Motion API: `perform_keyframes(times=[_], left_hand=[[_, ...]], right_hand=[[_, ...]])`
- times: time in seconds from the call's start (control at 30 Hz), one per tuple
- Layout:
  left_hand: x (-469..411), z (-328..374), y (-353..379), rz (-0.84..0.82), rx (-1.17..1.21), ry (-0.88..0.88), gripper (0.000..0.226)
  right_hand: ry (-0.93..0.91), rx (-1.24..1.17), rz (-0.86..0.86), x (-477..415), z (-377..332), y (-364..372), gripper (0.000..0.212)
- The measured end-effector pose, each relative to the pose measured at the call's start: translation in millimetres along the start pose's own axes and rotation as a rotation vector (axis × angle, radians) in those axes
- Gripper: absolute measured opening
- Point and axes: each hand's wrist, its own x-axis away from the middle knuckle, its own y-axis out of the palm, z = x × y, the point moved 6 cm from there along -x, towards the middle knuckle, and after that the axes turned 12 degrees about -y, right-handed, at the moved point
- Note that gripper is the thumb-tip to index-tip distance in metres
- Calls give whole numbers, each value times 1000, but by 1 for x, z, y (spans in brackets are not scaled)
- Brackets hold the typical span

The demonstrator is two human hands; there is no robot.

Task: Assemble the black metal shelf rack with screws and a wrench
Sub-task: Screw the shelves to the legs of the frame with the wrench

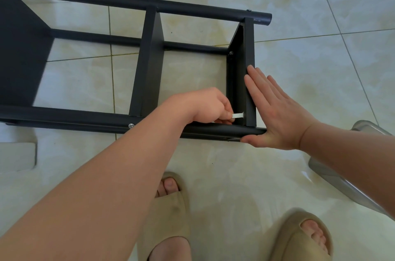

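Head view: rack [149, 68] lies on its side mid-frame on the tiled floor [320, 57]. Risk: the wrench [237, 115], gripped by the left hand [205, 104] in the lower-right inner corner, may slip in that cramped space. The rack may slide if the flat, straight-fingered right hand [277, 111] stops bracing the end shelf [249, 57]. Long axis runs left to right; post ends point right.

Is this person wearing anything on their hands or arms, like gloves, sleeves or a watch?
No. The left hand and the right hand are bare: no gloves, no ring showing. Both forearms are bare up to the picture's edge, with no sleeve, watch or bracelet in view.
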Motion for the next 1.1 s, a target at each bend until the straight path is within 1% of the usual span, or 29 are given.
perform_keyframes(times=[0.2, 0.27, 0.43, 0.53, 0.6, 0.67, 0.77, 0.87, 0.93, 1.1], left_hand=[[1, 3, 5, -36, -185, 8, 21], [0, 4, 2, -19, -220, 9, 21], [-2, 2, -8, 50, -177, 32, 12], [-2, 6, -9, 85, -162, 59, 18], [-2, 11, -9, 106, -88, 71, 21], [-4, 12, -5, 84, 80, 50, 21], [-8, 7, 4, 9, 342, -73, 8], [-11, 4, 6, -20, 525, -147, 6], [-12, 5, 5, 1, 564, -138, 4], [-13, 7, 4, 90, 564, -103, 2]], right_hand=[[4, -6, 3, 0, 0, 0, 122], [2, -5, 2, 0, -1, -1, 122], [-3, -11, 10, 0, 0, -1, 122], [-4, -13, 17, 0, 0, -1, 122], [-4, -15, 19, 0, 0, -1, 122], [0, -18, 15, 0, 0, 0, 123], [5, -21, 8, 0, 0, 0, 123], [2, -19, 11, 0, 0, 0, 123], [1, -18, 14, 0, 0, 0, 123], [4, -25, 11, 0, 0, -1, 123]])
